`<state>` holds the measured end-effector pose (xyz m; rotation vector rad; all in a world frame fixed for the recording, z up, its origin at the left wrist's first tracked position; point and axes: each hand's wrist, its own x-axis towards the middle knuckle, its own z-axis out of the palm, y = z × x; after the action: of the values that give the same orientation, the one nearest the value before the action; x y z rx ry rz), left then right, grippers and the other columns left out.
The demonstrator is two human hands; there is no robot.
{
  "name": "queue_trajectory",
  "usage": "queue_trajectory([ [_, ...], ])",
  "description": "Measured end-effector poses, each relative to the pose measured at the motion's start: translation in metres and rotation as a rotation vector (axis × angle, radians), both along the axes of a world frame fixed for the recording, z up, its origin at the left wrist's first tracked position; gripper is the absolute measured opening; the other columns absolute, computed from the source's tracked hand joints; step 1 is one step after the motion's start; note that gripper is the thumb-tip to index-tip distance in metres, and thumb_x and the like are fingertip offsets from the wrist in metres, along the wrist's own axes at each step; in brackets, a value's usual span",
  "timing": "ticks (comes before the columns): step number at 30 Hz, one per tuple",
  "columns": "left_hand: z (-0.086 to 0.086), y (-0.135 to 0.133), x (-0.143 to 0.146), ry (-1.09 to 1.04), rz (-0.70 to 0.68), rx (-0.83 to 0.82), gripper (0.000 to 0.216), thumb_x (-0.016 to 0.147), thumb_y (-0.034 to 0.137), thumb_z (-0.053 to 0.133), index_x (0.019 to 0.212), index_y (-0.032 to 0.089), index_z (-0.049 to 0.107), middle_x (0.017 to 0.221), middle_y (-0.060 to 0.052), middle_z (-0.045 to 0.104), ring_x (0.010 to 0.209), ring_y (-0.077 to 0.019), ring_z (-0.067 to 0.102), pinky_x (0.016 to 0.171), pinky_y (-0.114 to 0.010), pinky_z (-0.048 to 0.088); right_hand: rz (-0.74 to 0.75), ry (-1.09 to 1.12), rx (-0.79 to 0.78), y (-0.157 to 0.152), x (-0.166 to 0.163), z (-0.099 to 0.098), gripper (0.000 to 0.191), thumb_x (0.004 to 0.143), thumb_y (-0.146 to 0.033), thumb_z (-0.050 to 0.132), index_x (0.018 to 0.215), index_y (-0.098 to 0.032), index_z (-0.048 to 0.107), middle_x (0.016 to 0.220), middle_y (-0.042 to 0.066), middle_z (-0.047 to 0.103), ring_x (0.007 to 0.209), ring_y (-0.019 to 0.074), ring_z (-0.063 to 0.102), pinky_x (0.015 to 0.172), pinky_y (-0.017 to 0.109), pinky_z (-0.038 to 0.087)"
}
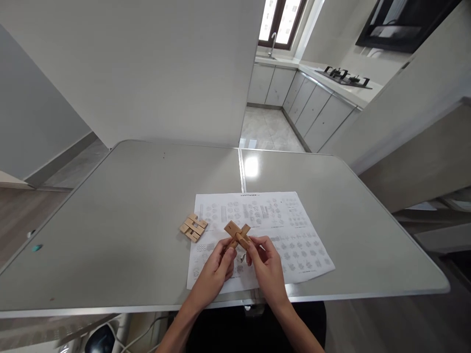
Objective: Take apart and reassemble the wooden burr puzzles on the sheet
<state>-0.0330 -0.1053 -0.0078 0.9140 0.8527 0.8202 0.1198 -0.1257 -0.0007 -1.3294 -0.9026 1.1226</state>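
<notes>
Between both hands, above the printed sheet, is a cross of interlocking wooden puzzle pieces [234, 229]. My left hand [220, 264] pinches its lower left end between thumb and fingers. The lower right end is gripped by my right hand [265, 260]. The fingertips partly hide where the pieces meet. Just left of my left hand, a flat group of several notched wooden pieces [194, 227] rests partly on the sheet's left edge. The white instruction sheet [309, 245], covered in small diagrams, lies under my hands.
The grey table [121, 220] has a metal seam [241, 169] down its middle. A small teal object [37, 248] lies near its left edge. A white wall [176, 73] stands behind. Kitchen cabinets [312, 110] and a gas stove [344, 77] are beyond at right. Cables [142, 336] hang below the front edge.
</notes>
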Motion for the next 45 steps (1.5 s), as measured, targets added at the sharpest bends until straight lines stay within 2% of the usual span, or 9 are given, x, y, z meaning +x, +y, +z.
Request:
queue_trajectory([
  [9,-0.003,-0.006,-0.004,0.029,0.022,0.077,0.054,0.097,0.071,0.06,0.114,0.023,0.046,0.075,0.01,0.035,0.053,-0.0065,0.022,0.048,-0.022,0.019,0.084,-0.008,0.029,-0.008,-0.005,0.0,0.039,0.096,-0.059,0.072,0.09,-0.021,0.064,0.082,0.0,0.061,0.068,0.0151,0.047,0.06,0.028,0.04],
  [14,-0.007,-0.008,-0.009,-0.032,0.059,0.092,0.055,0.095,0.072,0.063,0.111,0.028,0.034,0.078,0.011,0.045,0.052,-0.0055,0.023,0.049,-0.02,0.021,0.154,0.036,0.036,-0.006,-0.001,0.003,0.037,0.096,-0.056,0.073,0.088,-0.022,0.062,0.081,-0.001,0.06,0.066,0.0135,0.045,0.06,0.027,0.039],
  [19,-0.01,-0.007,-0.009,-0.066,0.046,0.106,0.049,0.102,0.067,0.057,0.096,0.027,0.029,0.074,0.012,0.04,0.052,-0.0053,0.021,0.049,-0.02,0.019,0.277,0.088,-0.021,0.002,0.007,0.0,0.041,0.092,-0.059,0.077,0.09,-0.021,0.063,0.074,-0.002,0.06,0.061,0.0136,0.053,0.06,0.028,0.045],
  [25,-0.007,-0.009,-0.009,0.0,0.056,0.131,0.044,0.105,0.066,0.05,0.099,0.026,0.034,0.076,0.009,0.046,0.053,-0.0054,0.029,0.051,-0.021,0.022,0.411,0.32,-0.147,0.008,0.02,-0.001,0.042,0.085,-0.058,0.085,0.092,-0.019,0.071,0.081,0.0,0.065,0.066,0.0154,0.064,0.065,0.03,0.053],
  [28,-0.002,-0.009,-0.009,0.045,0.079,0.144,0.044,0.105,0.067,0.049,0.097,0.024,0.039,0.079,0.007,0.047,0.054,-0.0056,0.034,0.053,-0.023,0.027,0.334,0.428,-0.21,0.014,0.04,0.0,0.041,0.082,-0.056,0.088,0.088,-0.018,0.073,0.081,0.001,0.065,0.066,0.014,0.062,0.064,0.027,0.051],
  [30,0.002,-0.008,-0.009,0.102,0.059,0.138,0.045,0.105,0.065,0.052,0.092,0.023,0.043,0.078,0.006,0.046,0.055,-0.0061,0.035,0.055,-0.024,0.029,0.223,0.391,-0.221,0.023,0.062,-0.001,0.041,0.083,-0.055,0.088,0.095,-0.018,0.077,0.086,0.003,0.069,0.07,0.0138,0.062,0.067,0.026,0.053],
  [36,0.01,-0.011,-0.01,0.303,-0.003,0.159,0.039,0.104,0.058,0.057,0.091,0.022,0.052,0.074,0.005,0.041,0.064,-0.0111,0.034,0.061,-0.025,0.033,-0.138,0.263,-0.123,0.057,0.145,-0.013,0.041,0.072,-0.051,0.097,0.088,-0.019,0.078,0.086,0.001,0.07,0.07,0.0126,0.063,0.067,0.023,0.058],
  [40,0.014,-0.012,-0.009,0.362,0.01,0.16,0.039,0.104,0.058,0.056,0.092,0.022,0.054,0.075,0.004,0.042,0.066,-0.013,0.035,0.062,-0.026,0.034,-0.235,0.285,-0.096,0.071,0.179,-0.027,0.042,0.069,-0.047,0.1,0.092,-0.018,0.079,0.087,0.002,0.074,0.071,0.0138,0.067,0.068,0.022,0.062],
  [45,0.015,-0.01,-0.009,0.404,0.012,0.157,0.04,0.103,0.061,0.056,0.091,0.022,0.054,0.074,0.004,0.043,0.065,-0.0135,0.036,0.062,-0.026,0.035,-0.295,0.338,-0.068,0.08,0.192,-0.039,0.044,0.065,-0.045,0.103,0.09,-0.019,0.078,0.088,0.002,0.075,0.072,0.0127,0.07,0.065,0.018,0.064],
])
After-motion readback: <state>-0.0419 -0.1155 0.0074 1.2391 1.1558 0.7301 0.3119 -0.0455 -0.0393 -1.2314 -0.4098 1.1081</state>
